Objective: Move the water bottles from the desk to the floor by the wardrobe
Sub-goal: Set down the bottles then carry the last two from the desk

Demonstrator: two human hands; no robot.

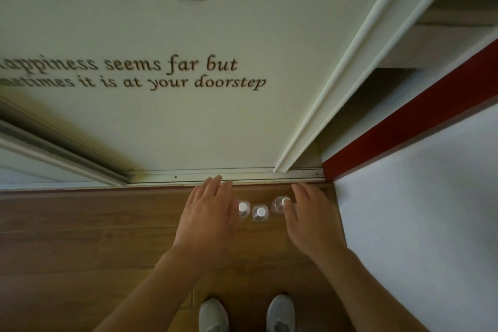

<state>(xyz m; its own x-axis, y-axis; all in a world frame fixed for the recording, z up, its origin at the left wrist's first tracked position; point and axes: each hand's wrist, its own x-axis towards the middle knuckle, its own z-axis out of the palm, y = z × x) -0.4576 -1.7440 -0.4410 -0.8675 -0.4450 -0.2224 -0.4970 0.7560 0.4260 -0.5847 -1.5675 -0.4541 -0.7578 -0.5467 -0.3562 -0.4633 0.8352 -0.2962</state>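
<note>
— Water bottles (260, 213)?
— Upright in a row on the floor (80, 237), just on the near side of the wardrobe track (242, 174).
— Grip?
— Left hand (207, 221) flat, fingers straight, left of the row; right hand (310, 221) spread over the rightmost cap, contact unclear.

2 grey shoes (213, 314), red trim strip (420, 116), white wall (431, 210)

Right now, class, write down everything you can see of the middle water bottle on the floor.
The middle water bottle is clear plastic with a white cap, seen from above, standing upright on the wooden floor. It sits between the left bottle and the right bottle, before the wardrobe door track. The left hand and right hand do not touch it.
</note>
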